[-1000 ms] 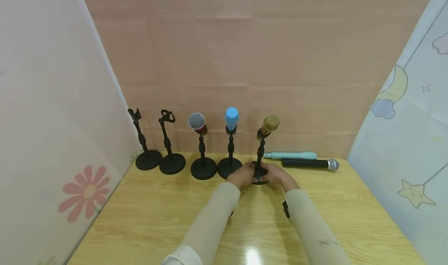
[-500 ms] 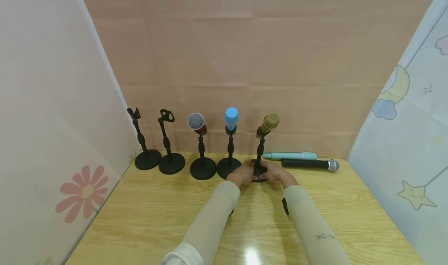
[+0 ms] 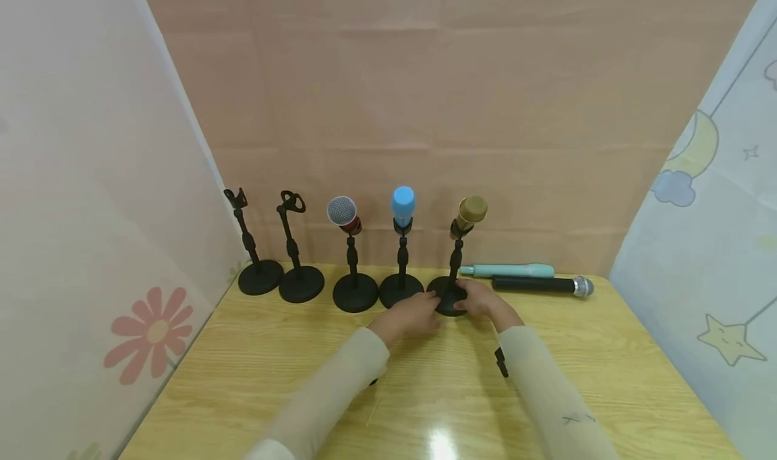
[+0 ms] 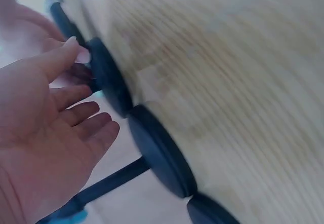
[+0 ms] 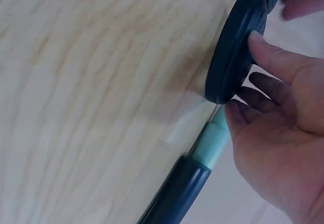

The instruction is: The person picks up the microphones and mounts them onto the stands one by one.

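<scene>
My right hand [image 3: 484, 303] holds the round black base of a microphone stand [image 3: 456, 256] at its right side; in the right wrist view, the thumb lies on the base [image 5: 233, 51] and the fingers curl at its rim. A gold microphone [image 3: 473, 209] sits tilted in that stand's clip. Left of the base, my left hand [image 3: 408, 317] hovers with loose, slightly bent fingers, holding nothing. Beside it stands another microphone stand [image 3: 403, 254] carrying a blue microphone [image 3: 403, 202]. Further left, a third stand [image 3: 353, 257] bears a red microphone with a silver grille [image 3: 342, 210].
Two bare microphone stands [image 3: 259, 278] [image 3: 300, 284] are at the row's left end. On the right, a teal microphone [image 3: 512, 270] and a black microphone [image 3: 534, 284] lie along the back of the wooden table [image 3: 607, 352]. Papered walls close in the back and sides.
My left hand has let go of the base and drawn back to the left. My right hand remains at the base. The stand with the gold microphone has shifted slightly back.
</scene>
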{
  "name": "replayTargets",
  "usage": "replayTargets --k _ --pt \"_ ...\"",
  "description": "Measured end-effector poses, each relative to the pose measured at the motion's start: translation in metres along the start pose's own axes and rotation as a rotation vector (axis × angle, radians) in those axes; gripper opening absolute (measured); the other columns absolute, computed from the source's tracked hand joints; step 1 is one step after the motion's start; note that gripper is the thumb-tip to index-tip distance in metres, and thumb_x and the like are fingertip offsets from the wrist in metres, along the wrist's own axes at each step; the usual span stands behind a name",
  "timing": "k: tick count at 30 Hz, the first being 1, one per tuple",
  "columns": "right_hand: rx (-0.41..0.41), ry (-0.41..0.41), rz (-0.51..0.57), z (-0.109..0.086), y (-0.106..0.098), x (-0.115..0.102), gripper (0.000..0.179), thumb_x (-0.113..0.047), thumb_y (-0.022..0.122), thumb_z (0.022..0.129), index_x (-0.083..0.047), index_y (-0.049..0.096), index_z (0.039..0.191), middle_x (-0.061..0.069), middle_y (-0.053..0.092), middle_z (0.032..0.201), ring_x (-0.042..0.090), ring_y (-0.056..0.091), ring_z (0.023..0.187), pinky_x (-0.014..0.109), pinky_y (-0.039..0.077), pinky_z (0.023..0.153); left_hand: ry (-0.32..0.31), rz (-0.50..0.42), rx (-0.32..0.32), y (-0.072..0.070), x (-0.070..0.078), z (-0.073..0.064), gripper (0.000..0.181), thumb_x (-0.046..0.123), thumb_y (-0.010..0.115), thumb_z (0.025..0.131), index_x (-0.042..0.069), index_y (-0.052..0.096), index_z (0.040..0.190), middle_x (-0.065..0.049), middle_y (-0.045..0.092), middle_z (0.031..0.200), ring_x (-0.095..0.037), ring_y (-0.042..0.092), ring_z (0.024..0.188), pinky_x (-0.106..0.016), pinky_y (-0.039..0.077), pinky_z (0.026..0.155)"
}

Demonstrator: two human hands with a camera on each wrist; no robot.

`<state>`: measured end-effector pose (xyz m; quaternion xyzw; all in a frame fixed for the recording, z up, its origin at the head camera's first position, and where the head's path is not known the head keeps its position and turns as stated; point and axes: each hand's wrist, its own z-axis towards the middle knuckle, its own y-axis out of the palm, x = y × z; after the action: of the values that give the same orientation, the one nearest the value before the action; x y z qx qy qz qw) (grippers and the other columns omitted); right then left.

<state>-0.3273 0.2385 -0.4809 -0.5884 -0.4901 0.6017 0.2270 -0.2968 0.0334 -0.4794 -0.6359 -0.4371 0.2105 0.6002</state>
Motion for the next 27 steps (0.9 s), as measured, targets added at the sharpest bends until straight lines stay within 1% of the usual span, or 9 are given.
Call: replayTargets --k 5,7,10,12,14,17,20,23,27 --pt "0.098 -0.017 0.066 -0.01 -0.004 0.01 0.05 -0.009 0.062 0.1 0.004 0.049 0.146 0.031 0.047 0.147 0.052 0.044 0.134 0.064 0.04 0.107 0.018 -0.083 0.049 -0.017 -0.02 -0.059 0.053 0.042 0.06 0.102 0.012 0.056 0.146 -0.004 0.055 0.147 -0.023 0.052 0.135 -0.04 0.045 0.11" --pt "0.158 -0.019 0.088 -0.015 -0.01 0.017 0.043 -0.008 0.058 0.101 0.005 0.053 0.142 0.032 0.051 0.143 0.053 0.048 0.13 0.064 0.043 0.104 0.0 -0.127 0.075 -0.026 -0.035 -0.081 0.048 0.039 0.062 0.102 0.01 0.061 0.14 -0.005 0.063 0.138 -0.024 0.059 0.126 -0.042 0.049 0.105" --pt "0.231 0.034 0.138 -0.023 -0.022 0.029 0.04 -0.009 0.052 0.103 0.006 0.055 0.14 0.032 0.054 0.139 0.051 0.052 0.127 0.061 0.045 0.101 -0.056 -0.143 0.144 -0.038 -0.063 -0.103 0.039 0.034 0.063 0.101 0.007 0.068 0.13 -0.007 0.07 0.124 -0.026 0.065 0.114 -0.044 0.053 0.098" --pt "0.261 0.083 0.186 -0.029 -0.03 0.038 0.04 -0.012 0.05 0.105 0.007 0.054 0.14 0.032 0.055 0.139 0.05 0.052 0.126 0.06 0.046 0.101 -0.129 -0.157 0.192 -0.044 -0.082 -0.112 0.037 0.031 0.064 0.101 0.006 0.069 0.127 -0.008 0.071 0.12 -0.028 0.066 0.111 -0.046 0.054 0.096" --pt "0.261 0.136 0.265 -0.036 -0.035 0.045 0.043 -0.016 0.048 0.106 0.008 0.05 0.143 0.032 0.052 0.141 0.049 0.052 0.126 0.058 0.048 0.101 -0.209 -0.161 0.228 -0.049 -0.099 -0.119 0.037 0.03 0.065 0.101 0.005 0.068 0.128 -0.01 0.07 0.121 -0.03 0.066 0.111 -0.047 0.053 0.096" --pt "0.244 0.189 0.408 -0.047 -0.04 0.054 0.048 -0.017 0.045 0.108 0.01 0.041 0.148 0.035 0.047 0.143 0.049 0.052 0.127 0.055 0.049 0.101 -0.297 -0.155 0.246 -0.053 -0.117 -0.129 0.043 0.031 0.065 0.1 0.002 0.064 0.133 -0.014 0.068 0.125 -0.033 0.065 0.114 -0.05 0.053 0.097" --pt "0.246 0.237 0.549 -0.054 -0.042 0.062 0.053 -0.017 0.043 0.108 0.012 0.032 0.151 0.038 0.042 0.146 0.049 0.051 0.129 0.052 0.05 0.103 -0.315 -0.126 0.273 -0.052 -0.132 -0.137 0.045 0.028 0.065 0.1 -0.002 0.062 0.134 -0.019 0.066 0.129 -0.038 0.063 0.117 -0.052 0.051 0.1" --pt "0.269 0.285 0.631 -0.06 -0.044 0.069 0.057 -0.019 0.043 0.108 0.014 0.027 0.152 0.039 0.039 0.148 0.049 0.05 0.131 0.047 0.052 0.101 -0.327 -0.105 0.303 -0.048 -0.144 -0.142 0.046 0.025 0.065 0.099 -0.005 0.061 0.134 -0.023 0.063 0.131 -0.042 0.061 0.119 -0.053 0.049 0.102" --pt "0.303 0.353 0.74 -0.064 -0.046 0.077 0.064 -0.021 0.044 0.107 0.016 0.021 0.153 0.038 0.034 0.152 0.044 0.053 0.129 0.04 0.055 0.098 -0.379 -0.123 0.321 -0.044 -0.156 -0.146 0.048 0.026 0.064 0.099 -0.006 0.059 0.136 -0.028 0.06 0.133 -0.048 0.055 0.123 -0.058 0.046 0.104"
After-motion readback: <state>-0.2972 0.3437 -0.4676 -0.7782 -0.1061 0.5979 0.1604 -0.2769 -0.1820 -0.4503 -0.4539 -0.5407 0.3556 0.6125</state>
